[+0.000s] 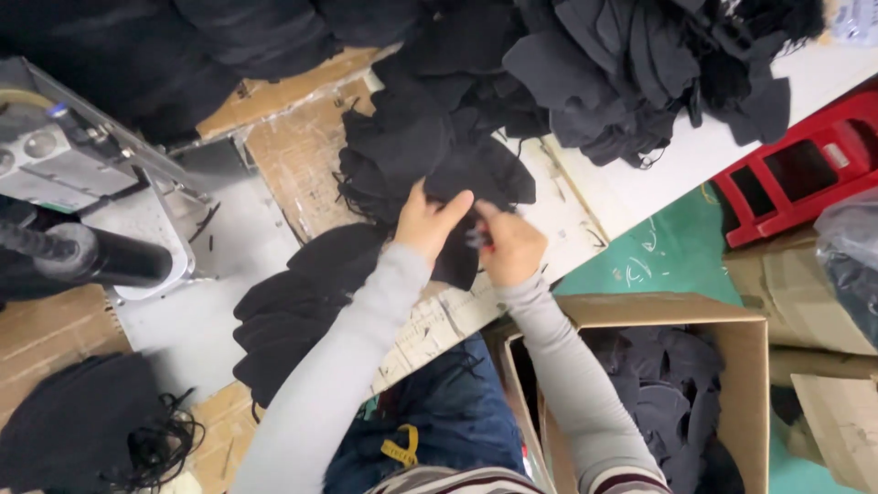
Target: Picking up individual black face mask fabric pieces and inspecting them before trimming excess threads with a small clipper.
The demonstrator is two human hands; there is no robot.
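Right between them, left hand (428,221) and right hand (508,245) pinch one black fabric piece (457,261), pulling it off the pile (430,137) just beyond.

A black fabric piece (462,197) is gripped by the left hand (428,222) over the worktable (631,197), while a small red-handled tool (482,241) is held in the right hand (510,245). Stacked black pieces (302,306) are seen beside the left sleeve, and a cardboard box (745,366) of similar pieces is seen below the right arm.
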